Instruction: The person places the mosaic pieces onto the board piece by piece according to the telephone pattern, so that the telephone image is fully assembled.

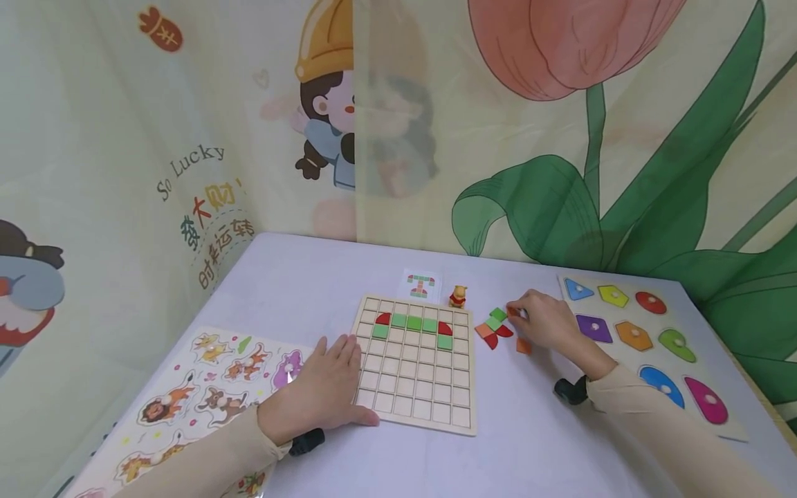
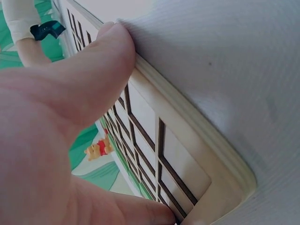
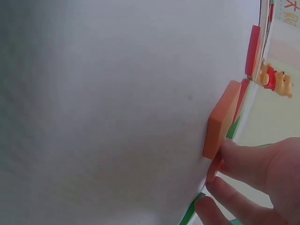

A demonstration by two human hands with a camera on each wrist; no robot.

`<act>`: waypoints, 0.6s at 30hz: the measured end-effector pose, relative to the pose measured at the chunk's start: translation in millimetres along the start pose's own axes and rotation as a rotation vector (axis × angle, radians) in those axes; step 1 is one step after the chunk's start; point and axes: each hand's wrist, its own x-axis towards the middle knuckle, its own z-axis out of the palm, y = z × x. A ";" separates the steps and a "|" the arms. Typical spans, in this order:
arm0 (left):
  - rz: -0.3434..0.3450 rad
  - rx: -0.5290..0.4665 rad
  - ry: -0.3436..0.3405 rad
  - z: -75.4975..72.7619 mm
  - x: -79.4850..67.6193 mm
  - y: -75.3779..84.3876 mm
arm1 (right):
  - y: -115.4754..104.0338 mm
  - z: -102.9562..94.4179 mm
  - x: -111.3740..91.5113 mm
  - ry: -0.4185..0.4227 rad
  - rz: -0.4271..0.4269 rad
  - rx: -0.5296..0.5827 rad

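A wooden grid board (image 1: 412, 386) lies on the table, with green squares (image 1: 414, 323) and red quarter-round pieces (image 1: 445, 328) set in its upper rows. My left hand (image 1: 326, 387) rests along its left side, fingers extended and thumb at the near corner. The left wrist view shows the thumb (image 2: 112, 51) against the board's rim (image 2: 197, 117). To the board's right, my right hand (image 1: 548, 321) pinches a small orange tile (image 3: 214, 168) between thumb and fingers. Beneath it lies a loose orange tile (image 1: 524, 346), beside a cluster of green, orange and red pieces (image 1: 495, 325).
Behind the board are a card with a T-shaped pattern (image 1: 421, 284) and a small bear figurine (image 1: 457, 297). An animal puzzle board (image 1: 180, 360) lies at the left, partly under the left arm. A shape puzzle board (image 1: 623, 311) lies at the right.
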 end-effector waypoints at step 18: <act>-0.004 0.010 -0.009 0.2 0.5 0.5 | 2.9 0.0 -4.7 0.007 -0.003 0.007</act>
